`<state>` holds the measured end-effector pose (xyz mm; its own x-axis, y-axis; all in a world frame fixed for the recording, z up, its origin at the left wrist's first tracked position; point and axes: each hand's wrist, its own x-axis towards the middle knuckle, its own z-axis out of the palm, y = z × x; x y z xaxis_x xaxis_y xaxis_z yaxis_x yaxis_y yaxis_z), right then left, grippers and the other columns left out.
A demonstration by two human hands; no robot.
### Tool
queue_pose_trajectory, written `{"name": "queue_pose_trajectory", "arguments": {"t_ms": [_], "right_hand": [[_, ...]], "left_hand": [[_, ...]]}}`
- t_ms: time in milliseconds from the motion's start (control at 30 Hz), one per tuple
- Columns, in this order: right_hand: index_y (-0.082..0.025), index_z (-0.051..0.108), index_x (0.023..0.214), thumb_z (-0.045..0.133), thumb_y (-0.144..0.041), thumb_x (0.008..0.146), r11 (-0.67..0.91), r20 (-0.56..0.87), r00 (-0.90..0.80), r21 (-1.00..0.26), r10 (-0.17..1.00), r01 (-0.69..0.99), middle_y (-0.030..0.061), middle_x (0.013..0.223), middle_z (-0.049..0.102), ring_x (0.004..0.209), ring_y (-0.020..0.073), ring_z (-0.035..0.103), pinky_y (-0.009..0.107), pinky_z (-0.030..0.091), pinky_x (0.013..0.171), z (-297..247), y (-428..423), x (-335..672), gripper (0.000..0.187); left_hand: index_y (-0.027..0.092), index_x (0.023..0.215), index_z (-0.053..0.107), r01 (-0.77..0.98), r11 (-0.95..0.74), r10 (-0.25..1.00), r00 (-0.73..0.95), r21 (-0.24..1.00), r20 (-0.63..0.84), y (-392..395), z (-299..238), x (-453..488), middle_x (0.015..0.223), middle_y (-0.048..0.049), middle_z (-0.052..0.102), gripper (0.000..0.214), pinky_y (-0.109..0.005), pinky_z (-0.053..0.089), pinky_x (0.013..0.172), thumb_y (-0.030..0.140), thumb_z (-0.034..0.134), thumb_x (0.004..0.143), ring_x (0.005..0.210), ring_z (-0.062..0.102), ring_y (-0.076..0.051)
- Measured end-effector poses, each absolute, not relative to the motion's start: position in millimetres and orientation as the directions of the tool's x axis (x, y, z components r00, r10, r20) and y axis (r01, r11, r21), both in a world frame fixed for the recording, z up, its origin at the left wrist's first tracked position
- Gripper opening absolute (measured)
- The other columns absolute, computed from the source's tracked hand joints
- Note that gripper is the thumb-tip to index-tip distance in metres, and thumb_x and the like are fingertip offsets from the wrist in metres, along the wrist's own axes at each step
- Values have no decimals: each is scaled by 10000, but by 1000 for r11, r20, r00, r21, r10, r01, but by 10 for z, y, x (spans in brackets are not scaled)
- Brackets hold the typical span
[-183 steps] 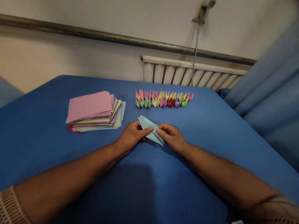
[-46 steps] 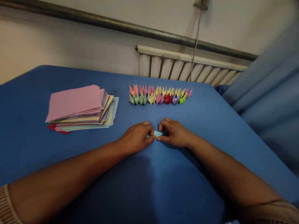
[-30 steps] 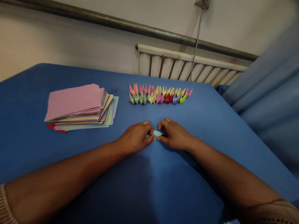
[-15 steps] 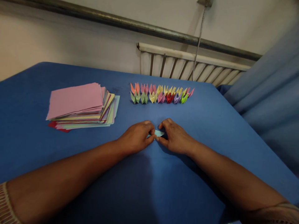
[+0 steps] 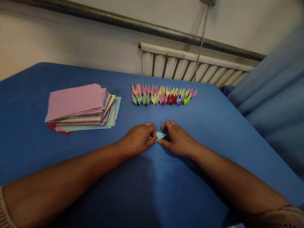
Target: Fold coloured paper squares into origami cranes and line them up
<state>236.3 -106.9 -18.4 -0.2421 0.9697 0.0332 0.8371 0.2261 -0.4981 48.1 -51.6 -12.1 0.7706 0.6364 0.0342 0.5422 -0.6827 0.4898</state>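
Note:
A small piece of folded light-blue paper [image 5: 160, 136] lies low over the table between my hands, its pointed end toward the right. My left hand [image 5: 140, 137] is closed on its left part, thumb and fingers pinching it, so that part is mostly hidden. On the other side my right hand [image 5: 177, 137] curves around the paper's point, with thumb and index finger apart and the thumb tip close to the lower edge. Beyond the hands stand two rows of small folded paper cranes [image 5: 163, 98] in orange, pink, yellow, green, red and purple.
To the left is an uneven stack of coloured paper sheets [image 5: 76, 103], pink on top. A blue cloth covers the table [image 5: 204, 120]. Behind it are a white radiator [image 5: 171, 50], a metal pipe [image 5: 133, 25] and a hanging cord [image 5: 201, 38]. A blue curtain [image 5: 273, 72] hangs at right.
The right thumb and fingers have eased slightly off the paper, showing more of its pointed end. The left hand keeps its pinch. The view has shifted very little.

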Motion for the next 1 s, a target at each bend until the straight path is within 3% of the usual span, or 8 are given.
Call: {"name": "queue_pose_trajectory", "arguments": {"t_ms": [267,700,1000], "right_hand": [[-210,476,1057,623,-361,804,205,47,-211,-510,976,835,63,1004,525,922,198,537,373,445,826,-195,-1066,2362,330],[-204,469,1064,577,-152,802,186,3,-218,-534,976,825,55,1030,508,873,159,518,346,442,829,-169,-1064,2362,289],[-203,501,1069,550,-125,815,195,-52,-292,-635,955,748,45,1008,526,868,146,544,334,455,826,-160,-985,2527,270]], "left_hand": [[177,810,567,553,-682,643,765,480,33,-544,-103,499,835,-24,568,86,-271,397,661,234,505,825,741,537,-156],[180,812,564,558,-672,654,755,487,37,-506,-125,471,833,-22,579,112,-276,390,654,282,522,835,727,535,-153],[174,809,575,568,-668,654,757,481,15,-511,-117,483,839,-27,576,114,-271,402,660,276,532,833,742,542,-154]]}}
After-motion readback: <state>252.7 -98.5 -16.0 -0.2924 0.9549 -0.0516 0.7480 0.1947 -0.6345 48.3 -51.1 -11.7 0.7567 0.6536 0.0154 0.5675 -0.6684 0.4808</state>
